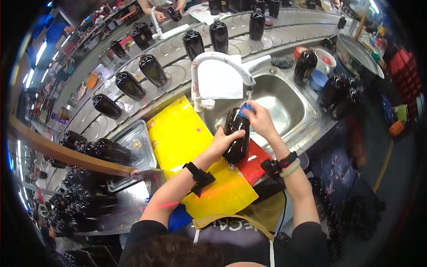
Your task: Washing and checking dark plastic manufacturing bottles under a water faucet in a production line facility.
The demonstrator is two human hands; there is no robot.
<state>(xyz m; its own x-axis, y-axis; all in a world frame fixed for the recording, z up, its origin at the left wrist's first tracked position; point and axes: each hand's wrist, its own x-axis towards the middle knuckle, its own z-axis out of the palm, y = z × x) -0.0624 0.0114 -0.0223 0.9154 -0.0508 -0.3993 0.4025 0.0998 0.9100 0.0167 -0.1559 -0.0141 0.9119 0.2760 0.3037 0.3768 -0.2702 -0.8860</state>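
Observation:
My left hand (pixel 223 143) is wrapped round the middle of a dark glossy bottle (pixel 236 150), which lies tilted over the near edge of the sink with its neck toward me. Pinched in my right hand (pixel 259 120) is a small blue sponge or cloth (pixel 244 109), pressed to the bottle's far end. Just above it, a thin stream of water comes from the white faucet (pixel 249 81) into the steel sink (pixel 284 100). A yellow sheet (pixel 178 129) and a red sheet (pixel 254 161) lie under my forearms and the bottle.
Several dark bottles (pixel 153 71) stand along the curved slatted conveyor (pixel 178 73) behind the sink. More bottles (pixel 84 189) crowd the left bench beside a clear tray (pixel 138 144). Right of the sink are a bottle (pixel 305 66), a blue cup (pixel 318 80) and a white mug (pixel 327 62). Across the conveyor, another person's hands (pixel 160 16) hold a bottle.

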